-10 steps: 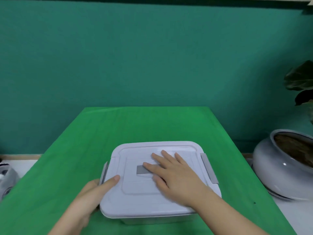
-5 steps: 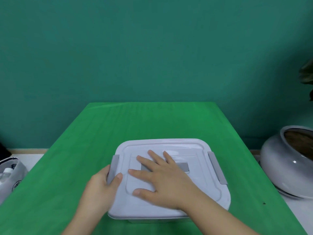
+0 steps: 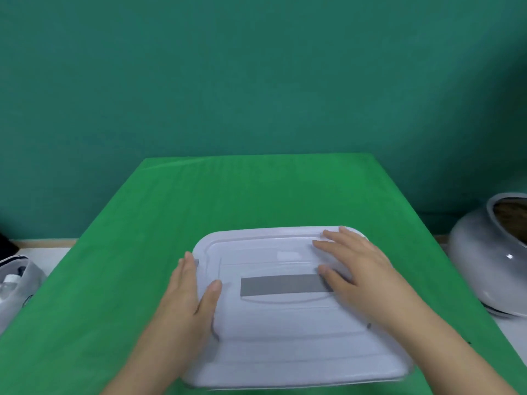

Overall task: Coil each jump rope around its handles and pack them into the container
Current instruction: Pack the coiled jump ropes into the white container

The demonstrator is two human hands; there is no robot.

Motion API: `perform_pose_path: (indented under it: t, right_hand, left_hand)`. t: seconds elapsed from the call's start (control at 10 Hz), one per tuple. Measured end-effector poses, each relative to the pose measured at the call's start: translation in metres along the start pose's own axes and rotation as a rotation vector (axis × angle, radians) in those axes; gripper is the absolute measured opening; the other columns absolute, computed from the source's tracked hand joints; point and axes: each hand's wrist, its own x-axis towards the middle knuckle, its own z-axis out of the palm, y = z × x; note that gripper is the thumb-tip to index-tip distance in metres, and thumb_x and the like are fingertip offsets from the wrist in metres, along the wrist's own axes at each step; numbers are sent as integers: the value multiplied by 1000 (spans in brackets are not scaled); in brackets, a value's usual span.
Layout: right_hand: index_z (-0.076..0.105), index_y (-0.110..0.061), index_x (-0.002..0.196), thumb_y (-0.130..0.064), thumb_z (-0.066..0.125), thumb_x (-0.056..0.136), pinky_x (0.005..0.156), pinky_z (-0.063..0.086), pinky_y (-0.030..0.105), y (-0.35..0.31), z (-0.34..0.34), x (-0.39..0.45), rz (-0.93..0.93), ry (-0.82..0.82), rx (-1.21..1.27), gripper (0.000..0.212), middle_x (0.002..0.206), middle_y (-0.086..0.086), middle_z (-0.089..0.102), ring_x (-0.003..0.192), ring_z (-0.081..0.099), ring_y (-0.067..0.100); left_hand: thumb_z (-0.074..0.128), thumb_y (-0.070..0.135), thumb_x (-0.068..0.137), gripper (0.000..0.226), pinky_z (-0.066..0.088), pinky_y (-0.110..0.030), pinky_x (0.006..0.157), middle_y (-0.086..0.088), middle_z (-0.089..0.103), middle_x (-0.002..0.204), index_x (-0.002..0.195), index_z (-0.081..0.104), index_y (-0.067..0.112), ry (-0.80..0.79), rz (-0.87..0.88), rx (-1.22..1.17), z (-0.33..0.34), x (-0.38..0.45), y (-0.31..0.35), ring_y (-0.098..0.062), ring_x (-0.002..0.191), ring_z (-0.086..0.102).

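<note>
Pale lilac plastic container (image 3: 285, 332), lid on, grey strip (image 3: 282, 285) across top; both hands' grip apart, flat on lid.

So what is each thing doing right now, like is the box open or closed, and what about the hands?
container: closed, lid on.
lid: flat on top, grey strip showing.
left hand: fingers straight, against the lid's left edge, thumb on top.
right hand: flat, fingers spread, on the lid's far right part.
grey pot: upright, open top.
green cloth: spread flat.
</note>
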Motion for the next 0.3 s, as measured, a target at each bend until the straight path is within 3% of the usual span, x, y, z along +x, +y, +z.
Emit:
perform_pose_path:
  t: [0.1,0.2,0.3]
  right_hand:
    - [37,-43,141,-53,48,92,111,16,19,16,-3,-14,129,-27,80,51,150,-35,10,138,4,-16]
    - [32,-44,141,-50,58,85,91,28,14,23,1,-21,326,59,321,62,139,-50,-2,111,12,-40]
    - [11,-57,134,-89,34,66,82,36,12,18,9,-20,258,46,309,78,138,-50,-21,119,29,-22]
  left_hand:
    - [35,46,95,74,25,-31,110,4,8,159,151,-6,22,-17,-34,52,3,16,0,-15,142,23]
    - [26,54,89,74,33,-30,103,0,17,157,150,-7,26,-62,-49,81,7,35,0,-19,137,34]
    - [5,75,82,87,51,-34,85,-8,18,156,151,10,21,-102,62,201,4,40,4,-31,114,60]
